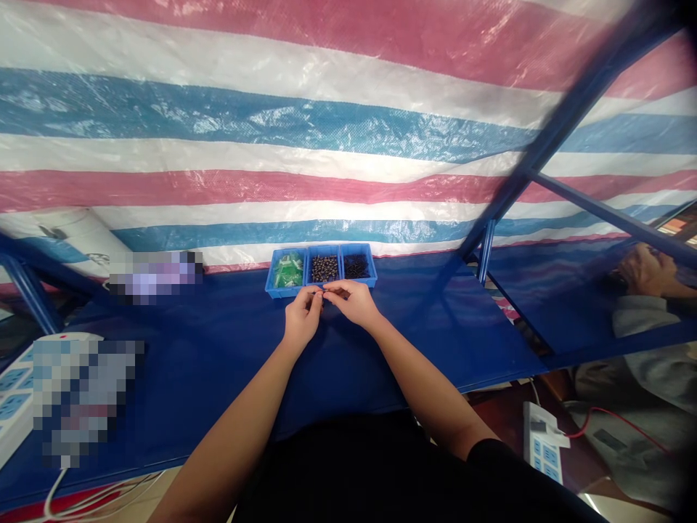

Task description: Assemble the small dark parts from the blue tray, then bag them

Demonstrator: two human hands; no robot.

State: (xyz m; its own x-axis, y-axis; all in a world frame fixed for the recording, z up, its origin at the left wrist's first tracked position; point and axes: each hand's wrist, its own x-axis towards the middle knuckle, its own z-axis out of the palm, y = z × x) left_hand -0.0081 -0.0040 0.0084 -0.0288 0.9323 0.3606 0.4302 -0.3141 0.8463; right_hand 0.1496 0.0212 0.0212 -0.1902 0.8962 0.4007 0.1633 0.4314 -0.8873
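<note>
My left hand point(303, 317) and my right hand point(353, 301) meet just in front of three joined blue bins. Both are closed, fingertips pinched together around something too small and too hidden to name. The left bin point(268, 285) holds green and whitish pieces point(289, 270). In the middle bin is a heap of small brownish metallic parts point(324, 268). Thin black pieces point(356, 266) fill the right bin point(372, 263). My fingertips partly cover the front of the middle bin.
The bins stand on a blue table point(348, 370) against a striped plastic sheet point(272, 174). White power strips lie at left point(16, 399) and lower right point(544, 447). Blue metal posts point(506, 189) frame the right side. Another person's sleeve point(642, 316) shows beyond them.
</note>
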